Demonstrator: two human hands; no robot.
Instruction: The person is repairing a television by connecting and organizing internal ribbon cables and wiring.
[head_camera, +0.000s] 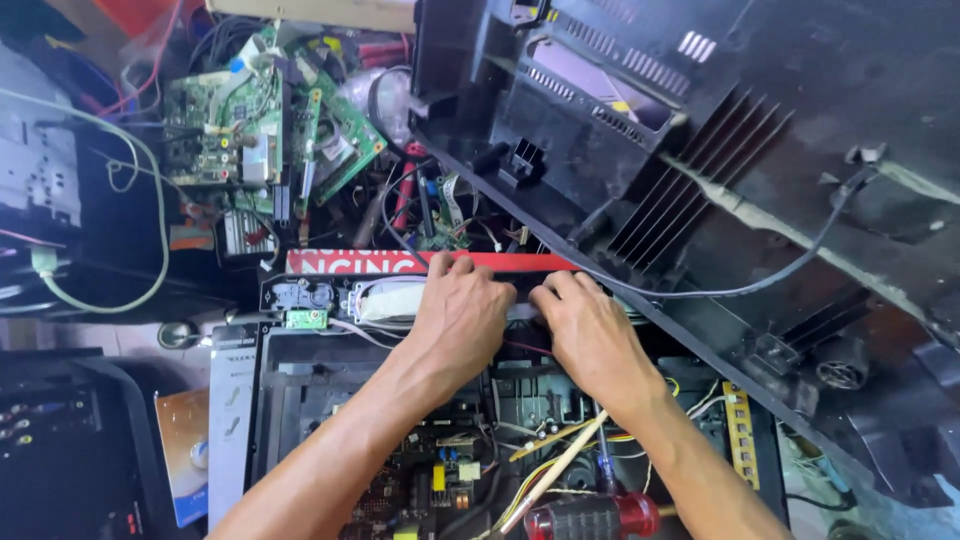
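Chassis (300, 400) of the opened device lies below me, boards exposed. I see my left hand (462, 318) and right hand (592, 338) side by side at its far edge — fingers curled, pressing the rim (just below a red strip (400, 262)) — holding nothing loose.

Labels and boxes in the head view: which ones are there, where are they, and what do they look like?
Red strip label: long, red with white letters, just above the hands.
Flat packet: bottom left, tan and blue.
Yellow strip label: narrow, upright, right of the right hand.
No screens show.
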